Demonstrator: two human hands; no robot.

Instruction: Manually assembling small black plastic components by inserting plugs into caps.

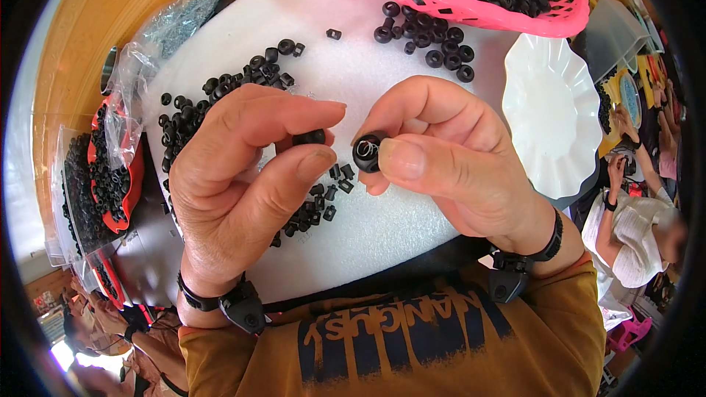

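Observation:
My left hand is closed, pinching a small black plastic part between thumb and index finger. Facing it, my right hand grips a round black plastic piece with a coiled metal spring showing in its opening. A small gap separates the two parts. Below and left of my hands, small black pieces lie scattered on the white foam sheet. More round black pieces are heaped beside my left hand, partly hidden by it.
A pink basket full of black round parts stands at the far side, with loose ones before it. At right is a white scalloped tray. Red containers and plastic bags sit left. Another person works at right.

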